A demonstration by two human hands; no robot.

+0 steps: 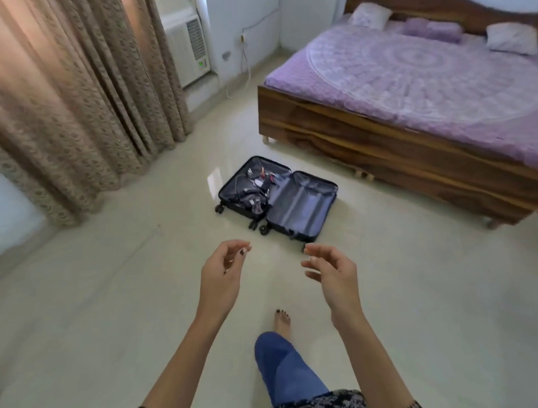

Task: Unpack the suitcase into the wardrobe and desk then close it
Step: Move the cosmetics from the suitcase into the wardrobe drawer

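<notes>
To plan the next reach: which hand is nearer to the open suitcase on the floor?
Right, by a little. The right hand hangs just short of the suitcase, by its near corner; the left hand hangs further left, short of its wheels. Neither touches it.

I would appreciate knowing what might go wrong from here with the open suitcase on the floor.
1. The tangled cables in the suitcase lie among small items; lifting one may drag others out.
2. The floor is glossy and the foot is bare, so slipping seems possible.
3. The left hand and right hand are empty; small pieces could be overlooked before closing.
</notes>
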